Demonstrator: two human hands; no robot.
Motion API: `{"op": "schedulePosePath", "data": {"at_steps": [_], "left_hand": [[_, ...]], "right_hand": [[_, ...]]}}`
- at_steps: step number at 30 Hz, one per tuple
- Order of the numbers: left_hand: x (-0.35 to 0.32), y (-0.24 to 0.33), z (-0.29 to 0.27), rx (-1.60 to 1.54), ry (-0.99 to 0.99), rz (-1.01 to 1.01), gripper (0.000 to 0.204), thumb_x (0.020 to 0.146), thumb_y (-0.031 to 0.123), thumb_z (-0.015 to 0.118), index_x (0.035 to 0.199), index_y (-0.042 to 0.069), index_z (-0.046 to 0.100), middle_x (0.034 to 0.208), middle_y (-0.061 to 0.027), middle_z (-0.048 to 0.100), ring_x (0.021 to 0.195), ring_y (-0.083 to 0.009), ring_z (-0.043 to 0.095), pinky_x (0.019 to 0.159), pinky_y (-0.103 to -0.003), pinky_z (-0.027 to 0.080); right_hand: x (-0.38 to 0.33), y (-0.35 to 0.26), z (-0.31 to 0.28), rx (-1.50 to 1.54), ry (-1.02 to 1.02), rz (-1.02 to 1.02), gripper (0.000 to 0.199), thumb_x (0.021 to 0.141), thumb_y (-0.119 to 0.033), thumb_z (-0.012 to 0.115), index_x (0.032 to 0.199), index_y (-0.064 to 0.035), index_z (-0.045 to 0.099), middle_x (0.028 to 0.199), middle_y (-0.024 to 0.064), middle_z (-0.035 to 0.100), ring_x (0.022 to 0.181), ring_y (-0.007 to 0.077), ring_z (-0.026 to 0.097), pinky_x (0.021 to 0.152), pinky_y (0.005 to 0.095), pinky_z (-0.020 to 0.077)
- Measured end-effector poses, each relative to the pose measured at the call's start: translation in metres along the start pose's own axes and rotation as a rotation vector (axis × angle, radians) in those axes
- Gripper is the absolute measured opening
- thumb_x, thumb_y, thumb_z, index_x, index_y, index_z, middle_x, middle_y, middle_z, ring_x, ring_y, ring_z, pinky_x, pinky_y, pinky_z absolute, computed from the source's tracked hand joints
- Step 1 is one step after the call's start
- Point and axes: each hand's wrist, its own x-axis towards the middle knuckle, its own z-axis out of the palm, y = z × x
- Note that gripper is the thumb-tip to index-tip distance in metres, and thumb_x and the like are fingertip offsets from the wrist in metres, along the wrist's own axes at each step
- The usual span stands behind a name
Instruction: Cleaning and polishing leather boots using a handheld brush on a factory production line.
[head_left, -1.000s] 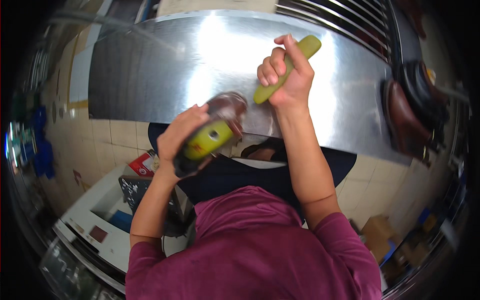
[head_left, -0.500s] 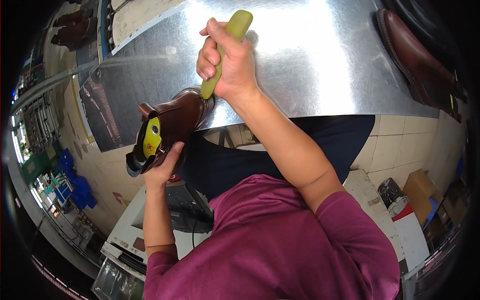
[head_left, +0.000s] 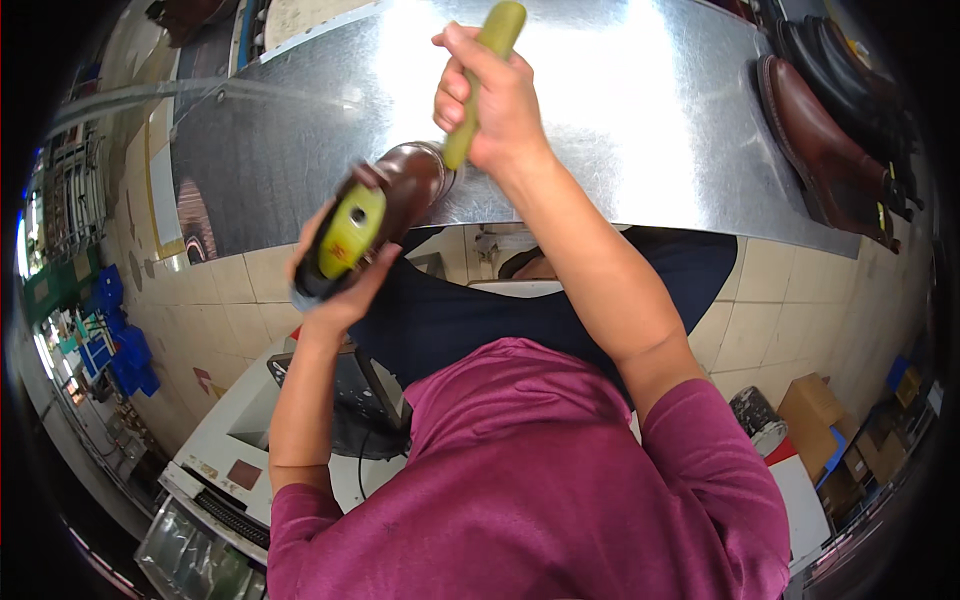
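Observation:
A brown leather ankle boot (head_left: pixel 412 180) is tilted over the metal table's front edge, its toe pointing up and to the right. Its opening faces me and shows a yellow-green insole (head_left: pixel 345 228). My left hand (head_left: pixel 350 290) is wrapped round the heel end, with the thumb on one side and the fingers on the other; motion blurs that end. In my right hand (head_left: pixel 492 105) is a long, rounded yellow-green bar (head_left: pixel 500 30), gripped in a closed fist. The bar's lower end is at the boot's toe edge; whether it presses there I cannot tell.
The shiny metal table (head_left: pixel 300 130) spans the far side. Several finished boots stand at its right end, a brown boot (head_left: pixel 825 140) nearest and black boots (head_left: pixel 830 75) behind. Cardboard boxes (head_left: pixel 810 410) sit low at the right; blue bins (head_left: pixel 130 350) are at the far left.
Both hands have moved right and slightly away from me, carrying the boot and the bar along. The boot has turned so more of its insole faces up.

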Motion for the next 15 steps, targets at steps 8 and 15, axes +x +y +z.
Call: {"op": "schedulePosePath", "data": {"at_steps": [8, 15], "left_hand": [[-0.03, -0.032, 0.026, 0.176, 0.236, 0.647, 0.021, 0.097, 0.014, 0.056, 0.115, 0.006, 0.062, 0.127, -0.0192, 0.068, 0.123, -0.045, 0.061, 0.104, -0.06, 0.046], [-0.033, -0.031, 0.027, 0.15, 0.227, 0.654, 0.023, 0.096, 0.017, 0.059, 0.117, 0.009, 0.062, 0.13, -0.0156, 0.067, 0.124, -0.0426, 0.061, 0.106, -0.058, 0.045]], "right_hand": [[-0.086, -0.03, -0.028, -0.59, 0.016, 0.041, 0.032, 0.095, -0.023, 0.07, 0.114, 0.0021, 0.064, 0.068, 0.0021, 0.054, 0.052, 0.0105, 0.051, 0.048, 0.0248, 0.0401], [-0.11, -0.012, -0.024, -0.769, 0.014, 0.109, 0.024, 0.095, -0.019, 0.071, 0.112, -0.0019, 0.068, 0.069, -0.0008, 0.057, 0.056, 0.0064, 0.053, 0.052, 0.0221, 0.0419]]}}
